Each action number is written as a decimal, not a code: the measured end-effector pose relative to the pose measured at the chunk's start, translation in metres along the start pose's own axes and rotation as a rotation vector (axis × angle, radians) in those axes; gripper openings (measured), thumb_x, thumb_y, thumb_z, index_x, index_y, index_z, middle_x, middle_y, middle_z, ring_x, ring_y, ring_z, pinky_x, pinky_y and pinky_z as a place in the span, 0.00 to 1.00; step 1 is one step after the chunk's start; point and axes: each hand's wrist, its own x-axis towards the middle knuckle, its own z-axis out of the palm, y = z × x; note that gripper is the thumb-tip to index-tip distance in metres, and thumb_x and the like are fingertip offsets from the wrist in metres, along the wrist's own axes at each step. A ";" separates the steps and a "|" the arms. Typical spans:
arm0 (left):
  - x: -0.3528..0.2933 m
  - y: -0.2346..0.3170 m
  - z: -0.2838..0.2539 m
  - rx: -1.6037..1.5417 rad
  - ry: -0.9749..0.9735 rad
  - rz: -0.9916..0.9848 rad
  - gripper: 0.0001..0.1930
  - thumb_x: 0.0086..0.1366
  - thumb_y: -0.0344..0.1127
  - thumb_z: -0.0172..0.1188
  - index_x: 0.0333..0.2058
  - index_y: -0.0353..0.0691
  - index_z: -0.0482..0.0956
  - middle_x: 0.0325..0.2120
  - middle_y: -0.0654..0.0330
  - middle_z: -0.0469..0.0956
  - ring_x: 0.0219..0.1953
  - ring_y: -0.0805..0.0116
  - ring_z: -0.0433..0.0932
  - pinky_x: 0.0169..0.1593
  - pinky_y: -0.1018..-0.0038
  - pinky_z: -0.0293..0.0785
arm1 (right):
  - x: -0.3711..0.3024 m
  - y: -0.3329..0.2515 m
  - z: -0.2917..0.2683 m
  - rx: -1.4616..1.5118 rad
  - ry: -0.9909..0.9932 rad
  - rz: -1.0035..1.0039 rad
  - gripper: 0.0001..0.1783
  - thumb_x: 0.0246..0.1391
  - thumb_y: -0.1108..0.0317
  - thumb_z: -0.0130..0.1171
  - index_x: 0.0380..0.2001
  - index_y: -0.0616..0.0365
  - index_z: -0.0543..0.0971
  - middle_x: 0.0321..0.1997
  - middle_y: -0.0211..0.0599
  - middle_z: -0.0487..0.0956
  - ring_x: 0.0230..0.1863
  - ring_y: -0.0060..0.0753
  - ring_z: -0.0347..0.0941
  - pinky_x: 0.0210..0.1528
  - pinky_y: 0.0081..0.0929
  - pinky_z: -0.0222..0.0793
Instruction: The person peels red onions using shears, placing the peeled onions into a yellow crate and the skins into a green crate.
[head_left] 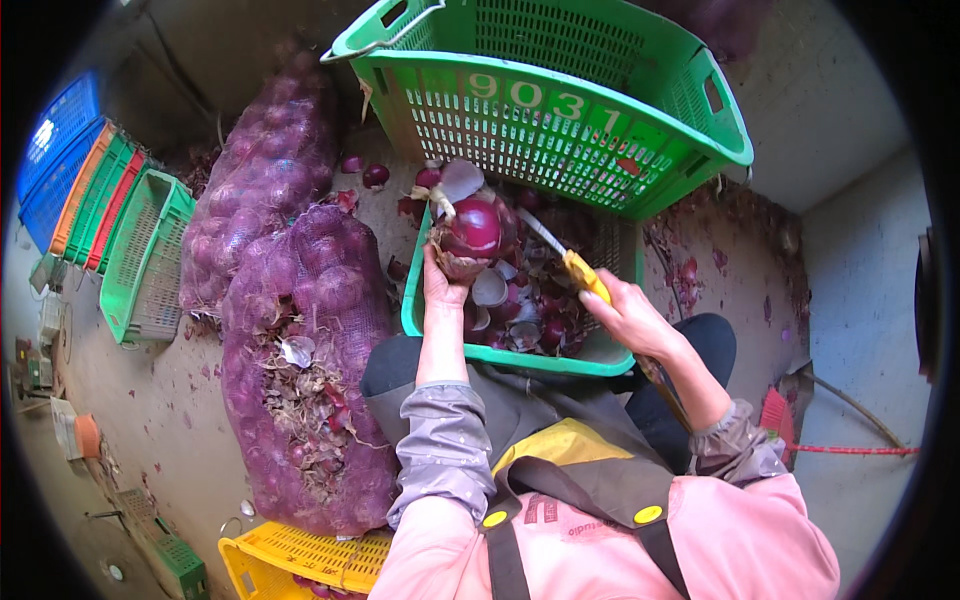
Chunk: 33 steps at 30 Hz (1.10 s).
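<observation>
My left hand (444, 283) is closed around a red onion (474, 229) with loose, partly peeled skin, held up over a green basket (590, 364). A pale piece of skin (461, 180) shows at the onion's upper left. In my right hand (628, 318) is a knife (583, 272) with a yellow handle. Its narrow blade points up and left toward the onion; whether it touches cannot be made out. Below, the basket between my knees holds onions (552, 328) and pale and purple skins.
A large green crate (560, 130) stands at the far side, over the basket's back edge. Purple net sacks (300, 370) of onions lie at my left, with stacked crates (145, 255) beyond. A yellow crate (300, 560) sits near left. A red broom (777, 418) lies at right.
</observation>
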 end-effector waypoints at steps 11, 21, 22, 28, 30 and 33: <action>-0.004 0.011 -0.002 -0.012 -0.168 -0.147 0.27 0.56 0.56 0.44 0.51 0.49 0.66 0.53 0.57 0.64 0.56 0.54 0.61 0.55 0.47 0.56 | -0.034 0.024 -0.036 0.450 -0.384 0.106 0.21 0.57 0.52 0.43 0.28 0.62 0.68 0.18 0.30 0.70 0.18 0.21 0.67 0.22 0.20 0.65; 0.010 -0.013 -0.022 0.114 -0.254 -0.062 0.24 0.58 0.48 0.47 0.51 0.44 0.65 0.49 0.53 0.68 0.49 0.57 0.69 0.53 0.60 0.65 | -0.043 0.041 -0.030 0.591 -0.532 0.156 0.27 0.54 0.44 0.44 0.34 0.64 0.68 0.19 0.32 0.69 0.18 0.21 0.65 0.22 0.22 0.67; 0.010 -0.015 -0.022 0.116 -0.261 -0.059 0.25 0.57 0.49 0.48 0.51 0.43 0.65 0.49 0.54 0.68 0.49 0.57 0.69 0.53 0.60 0.66 | -0.044 0.051 -0.027 0.617 -0.471 0.139 0.29 0.54 0.43 0.44 0.36 0.64 0.68 0.19 0.32 0.68 0.18 0.21 0.64 0.23 0.22 0.67; 0.007 -0.016 -0.020 -0.049 -0.154 -0.170 0.28 0.53 0.52 0.52 0.50 0.46 0.66 0.47 0.57 0.70 0.49 0.58 0.69 0.53 0.58 0.64 | -0.071 0.061 0.018 1.061 -0.257 0.159 0.31 0.55 0.42 0.42 0.41 0.65 0.65 0.20 0.32 0.67 0.18 0.20 0.62 0.27 0.25 0.69; 0.005 -0.017 -0.012 -0.046 -0.099 -0.107 0.27 0.52 0.52 0.53 0.50 0.46 0.67 0.47 0.57 0.70 0.49 0.58 0.69 0.53 0.59 0.64 | -0.072 0.074 0.021 1.094 -0.204 0.236 0.32 0.55 0.42 0.41 0.42 0.65 0.65 0.21 0.32 0.67 0.18 0.20 0.63 0.29 0.26 0.70; 0.005 -0.004 -0.017 -0.022 -0.010 -0.024 0.27 0.49 0.53 0.54 0.47 0.45 0.68 0.45 0.59 0.70 0.47 0.57 0.68 0.49 0.57 0.66 | -0.077 0.072 0.013 1.069 -0.333 0.175 0.24 0.58 0.48 0.39 0.38 0.62 0.65 0.20 0.32 0.68 0.18 0.21 0.65 0.28 0.25 0.69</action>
